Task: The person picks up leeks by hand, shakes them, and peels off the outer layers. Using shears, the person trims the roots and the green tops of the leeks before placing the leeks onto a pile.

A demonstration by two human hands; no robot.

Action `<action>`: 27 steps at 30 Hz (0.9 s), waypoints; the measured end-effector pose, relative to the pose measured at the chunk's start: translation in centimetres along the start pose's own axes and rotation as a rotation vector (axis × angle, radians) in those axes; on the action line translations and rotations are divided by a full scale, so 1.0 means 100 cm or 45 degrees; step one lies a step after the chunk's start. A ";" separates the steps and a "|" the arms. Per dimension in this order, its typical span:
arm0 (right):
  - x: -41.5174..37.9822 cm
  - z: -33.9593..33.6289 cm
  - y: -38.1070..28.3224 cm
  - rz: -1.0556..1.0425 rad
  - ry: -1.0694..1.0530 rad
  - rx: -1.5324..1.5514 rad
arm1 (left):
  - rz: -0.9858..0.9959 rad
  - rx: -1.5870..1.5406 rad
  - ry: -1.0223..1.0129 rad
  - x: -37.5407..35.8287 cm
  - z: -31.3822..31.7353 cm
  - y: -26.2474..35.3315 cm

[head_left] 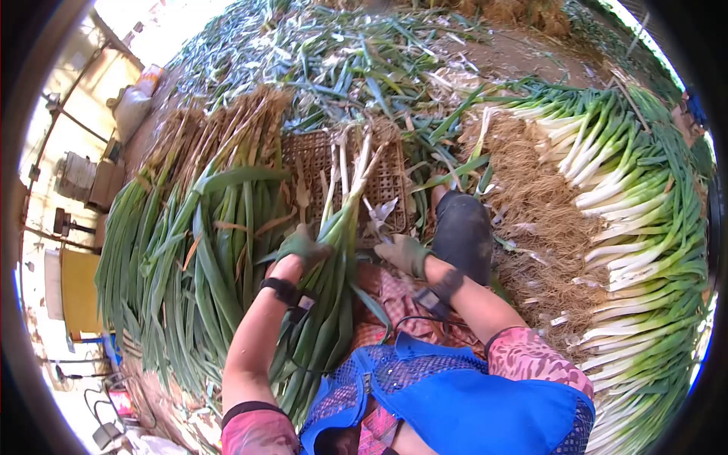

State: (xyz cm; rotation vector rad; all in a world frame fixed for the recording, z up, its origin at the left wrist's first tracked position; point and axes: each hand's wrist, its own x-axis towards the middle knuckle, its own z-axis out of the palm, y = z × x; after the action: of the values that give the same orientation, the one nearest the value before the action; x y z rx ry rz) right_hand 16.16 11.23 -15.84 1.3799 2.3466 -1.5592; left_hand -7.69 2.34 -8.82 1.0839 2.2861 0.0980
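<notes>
My left hand (303,249), in a green glove, is closed around several long green onions (345,208). Their white stalks point away from me, and their green leaves trail down beside my lap. My right hand (406,255), gloved too, has its fingers curled just right of the stalks. A pale, papery strip of onion skin (382,215) shows right at its fingertips; I cannot tell whether the fingers grip it. Under the stalk ends lies a brown woven crate (311,152).
Unpeeled green onions with dry roots (189,220) are heaped on my left. Cleaned onions with white stalks (629,227) lie in a long row on my right, beside matted brown roots (546,220). Loose leaves (303,61) cover the ground ahead.
</notes>
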 end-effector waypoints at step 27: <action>-0.069 0.003 -0.040 0.000 -0.160 -0.227 | 0.235 -0.335 -0.238 0.021 0.001 -0.011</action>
State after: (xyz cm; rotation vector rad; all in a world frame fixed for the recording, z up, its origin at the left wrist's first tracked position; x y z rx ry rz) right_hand 17.61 5.97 -10.00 1.2080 2.3439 -1.3551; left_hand -9.37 3.08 -10.28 1.1116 1.9413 0.3461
